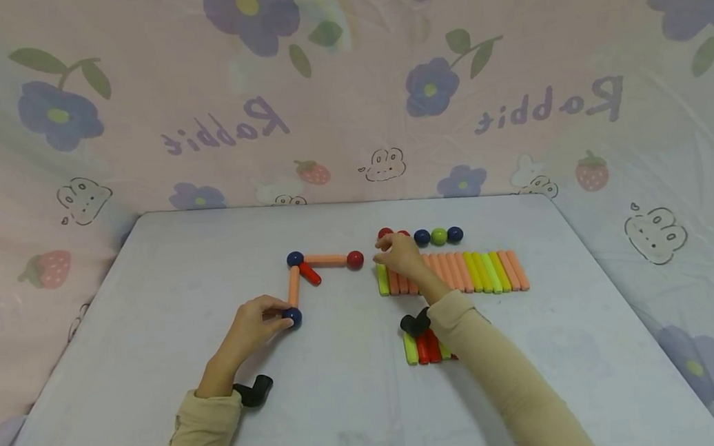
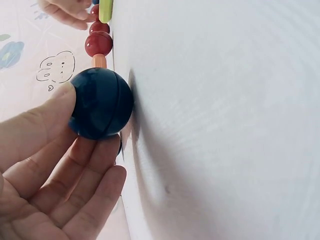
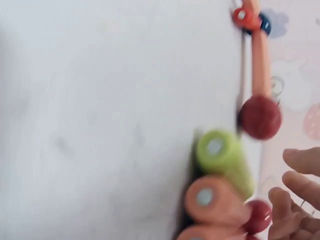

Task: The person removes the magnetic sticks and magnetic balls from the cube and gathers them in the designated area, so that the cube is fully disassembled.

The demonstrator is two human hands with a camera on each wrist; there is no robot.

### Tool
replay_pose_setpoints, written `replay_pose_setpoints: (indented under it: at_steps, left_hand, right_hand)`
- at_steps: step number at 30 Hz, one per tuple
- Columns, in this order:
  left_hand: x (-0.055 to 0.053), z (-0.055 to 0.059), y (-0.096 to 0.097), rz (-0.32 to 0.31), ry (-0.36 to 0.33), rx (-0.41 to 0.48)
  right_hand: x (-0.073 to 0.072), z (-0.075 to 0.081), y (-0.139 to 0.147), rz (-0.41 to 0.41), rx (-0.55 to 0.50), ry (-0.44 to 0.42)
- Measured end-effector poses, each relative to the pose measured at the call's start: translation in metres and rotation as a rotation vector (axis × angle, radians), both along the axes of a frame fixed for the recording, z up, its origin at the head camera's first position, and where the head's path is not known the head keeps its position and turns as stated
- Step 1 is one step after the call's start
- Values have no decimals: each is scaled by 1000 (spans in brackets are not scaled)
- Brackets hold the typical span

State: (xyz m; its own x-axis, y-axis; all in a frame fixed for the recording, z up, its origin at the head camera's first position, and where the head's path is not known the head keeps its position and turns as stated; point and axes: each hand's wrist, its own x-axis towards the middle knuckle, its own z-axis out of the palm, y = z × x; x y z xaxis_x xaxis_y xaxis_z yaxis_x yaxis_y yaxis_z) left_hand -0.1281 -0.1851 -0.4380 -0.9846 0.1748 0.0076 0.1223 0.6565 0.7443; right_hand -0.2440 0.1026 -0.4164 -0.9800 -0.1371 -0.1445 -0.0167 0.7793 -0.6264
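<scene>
My left hand (image 1: 254, 327) pinches a dark blue ball (image 2: 100, 105) between thumb and fingertips, low over the white table. From that ball an orange rod (image 1: 294, 288) leads to a second dark blue ball (image 1: 295, 259). A red rod (image 1: 310, 274) and another orange rod (image 1: 326, 260) also meet there, the latter ending at a red ball (image 1: 355, 260). My right hand (image 1: 399, 254) hovers over the left end of a rod row, beside two loose red balls (image 1: 385, 233). In the right wrist view its fingers (image 3: 302, 160) are apart, with nothing seen between them.
The long row of orange, yellow and green rods (image 1: 460, 271) lies at the right. Behind it stand dark blue balls (image 1: 454, 234) and a green ball (image 1: 439, 236). A shorter group of red and green rods (image 1: 428, 348) lies nearer, partly covered by the right sleeve.
</scene>
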Motion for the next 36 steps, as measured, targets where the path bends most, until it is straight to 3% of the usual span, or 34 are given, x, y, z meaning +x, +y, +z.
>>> replay_pose_setpoints:
  at_steps: [8,14,23,31,36]
  left_hand:
    - [0,-1,0,-3,3,6]
    - [-1,-1,0,0,-8,2]
    - [-2,0,0,-4,-10,13]
    - [-2,-1,-2,-3,2,14]
    - [-2,-1,-2,-2,-4,18]
  right_hand:
    - [20,9,-24,70,-103,70]
    - [27,3,-48,134,-151,106]
    - [37,-17,-85,239,-116,125]
    - [31,-28,-107,230,-96,159]
    - [27,-29,-118,228,17,182]
